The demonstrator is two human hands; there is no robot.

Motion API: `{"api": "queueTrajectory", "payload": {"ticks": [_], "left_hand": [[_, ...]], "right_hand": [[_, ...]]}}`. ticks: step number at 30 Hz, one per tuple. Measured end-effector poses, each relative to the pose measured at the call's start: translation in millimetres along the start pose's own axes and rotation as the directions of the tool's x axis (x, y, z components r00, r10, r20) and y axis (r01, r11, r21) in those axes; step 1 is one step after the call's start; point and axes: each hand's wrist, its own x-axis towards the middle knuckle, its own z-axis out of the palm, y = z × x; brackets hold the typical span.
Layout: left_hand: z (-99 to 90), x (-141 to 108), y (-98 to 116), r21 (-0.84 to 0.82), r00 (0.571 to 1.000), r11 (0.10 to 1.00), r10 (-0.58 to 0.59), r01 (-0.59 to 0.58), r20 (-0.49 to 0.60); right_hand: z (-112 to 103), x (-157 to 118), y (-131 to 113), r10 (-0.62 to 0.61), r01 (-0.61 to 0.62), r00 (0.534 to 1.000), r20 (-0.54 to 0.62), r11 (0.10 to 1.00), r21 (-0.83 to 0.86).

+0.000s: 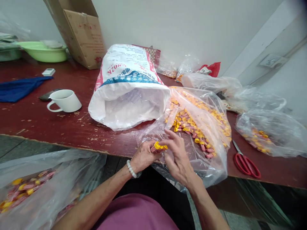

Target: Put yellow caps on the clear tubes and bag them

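Observation:
Several small red-patterned pieces with yellow caps [158,147] are gripped in my left hand [143,156], which wears a pale bead bracelet [131,169]. My right hand [177,156] is beside them, its fingers apart and curved, fingertips close to the yellow caps. Whether it touches them is unclear. Just beyond my right hand, a clear plastic bag [216,159] lies open on the red table [96,134], with many similar capped pieces [189,124] inside. A white printed sack [129,76] lies with its mouth facing me.
Red-handled scissors [247,164] lie at the right, near another bag of pieces [261,140]. A white mug [65,101], blue cloth [21,88], green basin [45,54] and cardboard box [83,38] are on the left. A large bag of pieces [26,188] hangs below the table edge.

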Motion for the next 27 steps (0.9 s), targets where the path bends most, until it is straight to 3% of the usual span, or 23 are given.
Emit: {"api": "queueTrajectory", "payload": {"ticks": [4,11,16,21,27], "left_hand": [[1.1,1.2,-1.3,-0.099,1.000,0.995,0.008,-0.008,-0.004],[-2.3,1.7,7.7,-0.387,0.970,0.890,-0.238,0.240,0.054],[-0.1,-2.5,3.6,-0.646,0.964,0.715,-0.195,0.267,0.183],[5.1,-5.2,1.3,-0.698,0.952,0.648,-0.241,0.304,0.191],[1.8,-10.2,-4.8,-0.709,0.925,0.609,-0.336,0.355,0.175]], "right_hand": [[6.2,-5.3,-3.6,-0.002,0.020,0.987,0.158,0.993,-0.116],[8.6,-5.2,6.3,0.028,-0.028,0.999,0.018,1.000,0.007],[17.7,-4.2,6.3,-0.064,0.075,0.996,0.063,0.981,-0.178],[34.2,-1.5,7.3,-0.147,0.176,0.977,0.153,0.963,-0.202],[47.9,-3.8,23.1,-0.315,0.327,0.945,0.090,0.919,-0.220]]}}
